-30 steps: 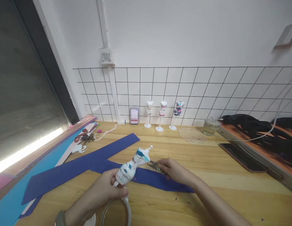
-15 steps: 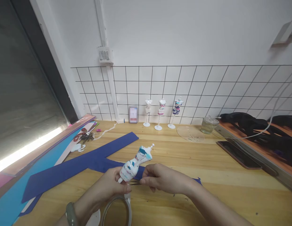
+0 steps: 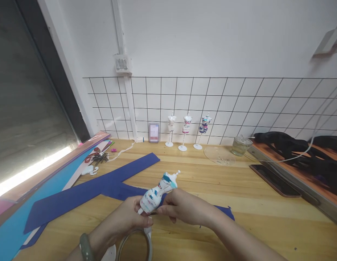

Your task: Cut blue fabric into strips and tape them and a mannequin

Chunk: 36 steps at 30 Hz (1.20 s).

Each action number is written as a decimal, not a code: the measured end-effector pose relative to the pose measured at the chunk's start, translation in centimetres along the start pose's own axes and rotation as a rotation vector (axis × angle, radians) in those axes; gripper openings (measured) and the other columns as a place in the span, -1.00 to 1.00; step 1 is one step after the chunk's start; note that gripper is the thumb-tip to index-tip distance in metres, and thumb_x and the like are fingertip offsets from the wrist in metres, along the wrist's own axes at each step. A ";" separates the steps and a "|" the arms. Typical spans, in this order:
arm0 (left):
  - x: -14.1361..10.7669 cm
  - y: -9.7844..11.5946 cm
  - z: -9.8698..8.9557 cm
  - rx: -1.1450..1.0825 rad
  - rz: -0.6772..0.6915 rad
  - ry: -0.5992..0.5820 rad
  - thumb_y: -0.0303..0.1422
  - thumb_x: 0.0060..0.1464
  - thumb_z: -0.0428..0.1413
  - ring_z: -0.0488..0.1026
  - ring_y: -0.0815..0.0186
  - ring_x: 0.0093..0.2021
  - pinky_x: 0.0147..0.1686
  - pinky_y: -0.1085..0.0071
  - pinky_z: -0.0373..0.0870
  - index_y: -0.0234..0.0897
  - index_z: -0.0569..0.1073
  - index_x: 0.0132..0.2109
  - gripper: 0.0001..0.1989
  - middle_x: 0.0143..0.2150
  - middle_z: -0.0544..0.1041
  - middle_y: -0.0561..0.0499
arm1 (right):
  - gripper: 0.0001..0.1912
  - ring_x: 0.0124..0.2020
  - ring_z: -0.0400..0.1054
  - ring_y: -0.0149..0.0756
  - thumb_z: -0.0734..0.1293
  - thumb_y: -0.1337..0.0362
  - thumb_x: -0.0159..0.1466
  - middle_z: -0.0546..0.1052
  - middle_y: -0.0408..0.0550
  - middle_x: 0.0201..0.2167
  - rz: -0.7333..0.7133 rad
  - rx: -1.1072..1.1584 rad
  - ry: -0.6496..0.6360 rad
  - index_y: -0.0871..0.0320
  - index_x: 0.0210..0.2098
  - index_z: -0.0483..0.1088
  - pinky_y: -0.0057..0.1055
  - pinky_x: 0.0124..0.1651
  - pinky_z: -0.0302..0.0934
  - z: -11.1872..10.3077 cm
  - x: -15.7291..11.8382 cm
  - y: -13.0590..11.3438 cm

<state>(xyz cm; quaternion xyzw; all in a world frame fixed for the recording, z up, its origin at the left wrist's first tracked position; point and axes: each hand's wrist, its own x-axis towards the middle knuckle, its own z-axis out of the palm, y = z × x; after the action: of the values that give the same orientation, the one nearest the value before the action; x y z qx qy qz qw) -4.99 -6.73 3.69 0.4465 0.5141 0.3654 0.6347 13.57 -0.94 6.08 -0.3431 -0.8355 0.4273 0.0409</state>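
My left hand (image 3: pixel 132 214) is closed around the lower end of a small white mannequin torso (image 3: pixel 152 199) with teal, blue and pink patches. The torso tilts, its neck knob pointing up and right. My right hand (image 3: pixel 179 206) is closed beside it, pinching thin dark tweezers (image 3: pixel 154 213) whose tips are at the torso's lower side, mostly hidden. Under the hands lies a dark blue sheet strip (image 3: pixel 124 191). A roll of tape (image 3: pixel 149 243) sits below my left hand, partly cut off by the frame.
Three small mannequins on stands, among them a blue-patched one (image 3: pixel 204 125), line the tiled wall. A clear plastic disc (image 3: pixel 220 156), a glass cup (image 3: pixel 241 145) and a phone (image 3: pixel 274 180) are at right. Red-handled scissors (image 3: pixel 92 155) and coloured sheets (image 3: pixel 48 206) lie at left.
The mannequin torso has come slightly down and right in my left hand. My right hand has moved a little closer to it, and the tweezers show less.
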 end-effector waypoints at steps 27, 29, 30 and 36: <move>0.0 -1.5 -1.8 -0.063 -0.110 0.196 -0.38 -0.48 0.34 0.38 0.39 -0.53 -0.43 0.43 0.27 -0.32 0.38 -0.13 -0.38 -0.58 0.43 0.17 | -0.72 -0.10 0.24 -0.08 0.15 0.36 0.23 0.37 0.24 -0.12 0.409 -0.442 0.618 0.28 -0.10 0.34 -0.23 -0.07 0.04 -2.8 0.4 12.0; 0.0 -1.5 -1.9 -0.074 -0.109 0.192 -0.38 -0.49 0.35 0.41 0.36 -0.51 -0.40 0.40 0.29 -0.32 0.37 -0.12 -0.36 -0.58 0.44 0.17 | -0.69 0.03 0.13 -0.02 0.15 0.40 0.22 0.30 0.25 0.00 0.362 -0.469 0.655 0.23 -0.06 0.32 -0.16 -0.01 -0.03 -1.7 0.1 10.7; 0.0 -1.5 -2.0 -0.077 -0.109 0.193 -0.37 -0.49 0.35 0.42 0.34 -0.50 -0.38 0.39 0.30 -0.32 0.36 -0.12 -0.35 -0.57 0.45 0.16 | -0.69 0.04 0.11 -0.04 0.14 0.41 0.22 0.30 0.21 0.02 0.317 -0.473 0.651 0.19 -0.07 0.33 -0.18 0.00 -0.03 -0.9 0.0 9.7; -0.4 -1.1 -2.5 -0.098 -0.059 0.222 -0.31 -0.45 0.35 0.37 0.41 -0.56 -0.46 0.48 0.28 -0.33 0.35 -0.10 -0.35 -0.60 0.44 0.16 | -0.82 -0.47 0.30 -0.40 0.20 0.28 0.17 0.47 -0.15 -0.51 0.041 -0.025 0.305 0.15 -0.46 0.41 -0.55 -0.45 0.05 6.8 0.1 3.4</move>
<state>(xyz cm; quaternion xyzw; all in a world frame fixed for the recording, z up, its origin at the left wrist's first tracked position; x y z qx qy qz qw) -7.49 -7.00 2.62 0.3565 0.5755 0.4186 0.6054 12.88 -4.19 -0.81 -0.4213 -0.8177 0.3606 0.1542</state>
